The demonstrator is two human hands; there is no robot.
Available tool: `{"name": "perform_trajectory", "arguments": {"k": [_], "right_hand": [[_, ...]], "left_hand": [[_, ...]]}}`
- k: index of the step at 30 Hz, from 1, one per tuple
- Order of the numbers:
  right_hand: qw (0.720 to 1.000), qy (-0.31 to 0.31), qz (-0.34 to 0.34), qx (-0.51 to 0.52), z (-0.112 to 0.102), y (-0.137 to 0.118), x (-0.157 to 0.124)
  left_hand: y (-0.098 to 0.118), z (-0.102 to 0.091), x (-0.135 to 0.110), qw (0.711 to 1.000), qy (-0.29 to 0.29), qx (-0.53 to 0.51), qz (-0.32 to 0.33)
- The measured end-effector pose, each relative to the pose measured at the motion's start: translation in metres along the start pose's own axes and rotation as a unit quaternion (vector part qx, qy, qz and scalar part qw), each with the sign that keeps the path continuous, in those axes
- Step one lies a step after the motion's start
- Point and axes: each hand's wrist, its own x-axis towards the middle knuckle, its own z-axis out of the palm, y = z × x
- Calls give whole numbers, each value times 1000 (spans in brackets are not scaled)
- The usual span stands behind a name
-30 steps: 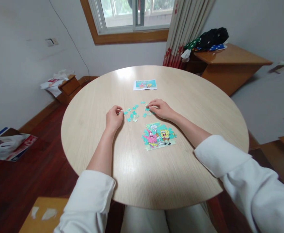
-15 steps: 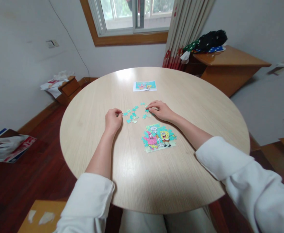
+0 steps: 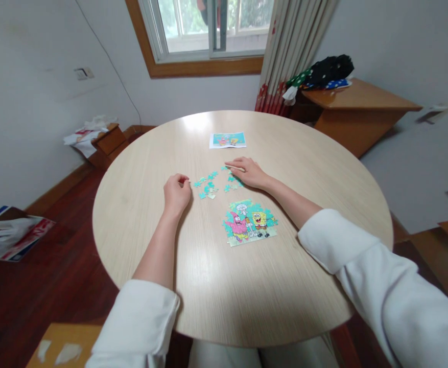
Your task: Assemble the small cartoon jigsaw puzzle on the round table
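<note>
On the round wooden table [image 3: 308,168] lies a partly joined cartoon jigsaw [image 3: 250,222]. Beyond it, several loose teal pieces [image 3: 207,187] are scattered between my hands. My left hand [image 3: 177,193] rests curled on the table just left of the pieces, thumb and forefinger pinched together; what they hold, if anything, is too small to see. My right hand [image 3: 246,172] lies with fingers stretched flat over the pieces at the right of the scatter. A small printed reference picture [image 3: 227,139] sits farther back.
A wooden desk [image 3: 356,110] with dark clothes [image 3: 323,69] stands at the back right, beside a curtain [image 3: 292,51]. A low wooden box with papers [image 3: 101,139] is by the left wall. A plastic bag [image 3: 7,237] lies on the red floor.
My right hand has flattened and its fingers have reached a little leftward over the pieces. My left hand has drawn slightly away from the scatter. The view has tilted up a little.
</note>
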Motion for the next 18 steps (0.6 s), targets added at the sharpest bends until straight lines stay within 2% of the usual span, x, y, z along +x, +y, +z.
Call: {"name": "perform_trajectory", "arguments": {"k": [3, 10, 15, 18], "right_hand": [[1000, -13, 9, -1, 0, 1, 1], [998, 16, -18, 60, -4, -1, -3], [999, -24, -33, 35, -5, -7, -7], [998, -29, -33, 34, -5, -7, -6]], "left_hand": [[-1, 0, 0, 1000, -2, -1, -2], [-5, 2, 1, 1000, -6, -14, 12], [-9, 5, -3, 994, -53, 21, 96], [-9, 6, -6, 987, -81, 54, 126]]}}
